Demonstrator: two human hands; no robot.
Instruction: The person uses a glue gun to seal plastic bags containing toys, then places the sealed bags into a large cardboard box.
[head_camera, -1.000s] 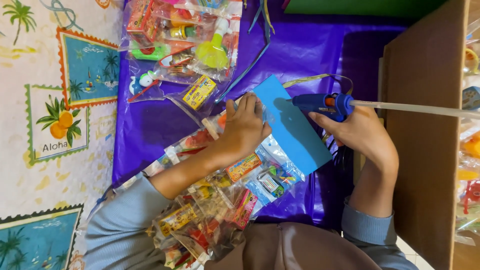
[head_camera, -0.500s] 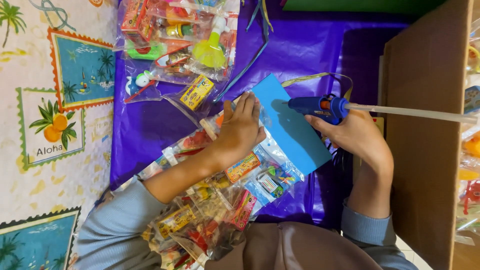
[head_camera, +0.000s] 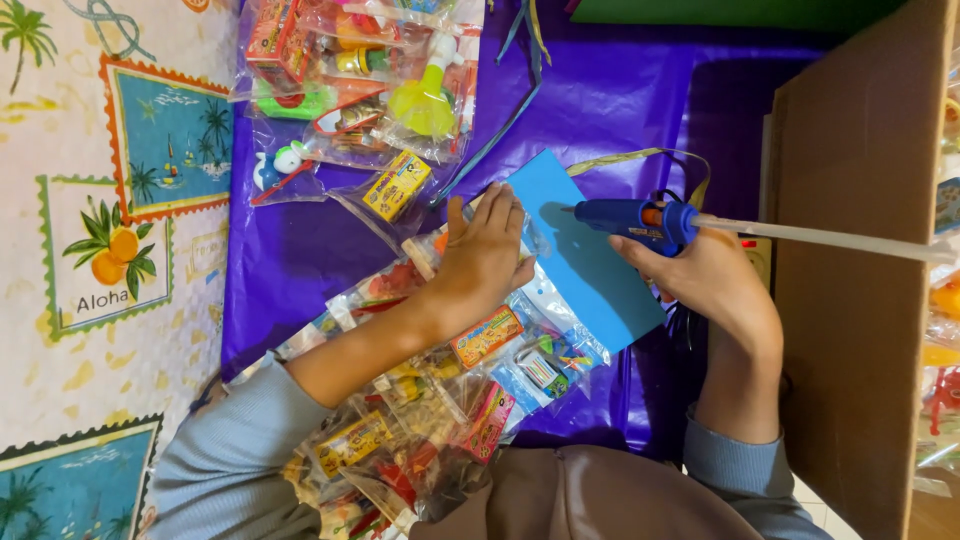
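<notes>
The right hand is gripping the blue glue gun, whose nozzle has been edging toward nine o'clock over the blue card. The left hand, fingers flat, is pressing the card's nine o'clock edge onto the toy packets.

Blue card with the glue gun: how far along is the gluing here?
Done: the blue card already lies over the top of a clear toy packet, pressed down by the left hand. In hand: the right hand holds the blue glue gun, nozzle pointing at the card's upper part; no glue line is visible. Left: more toy packets lie without cards on the purple sheet.
</notes>
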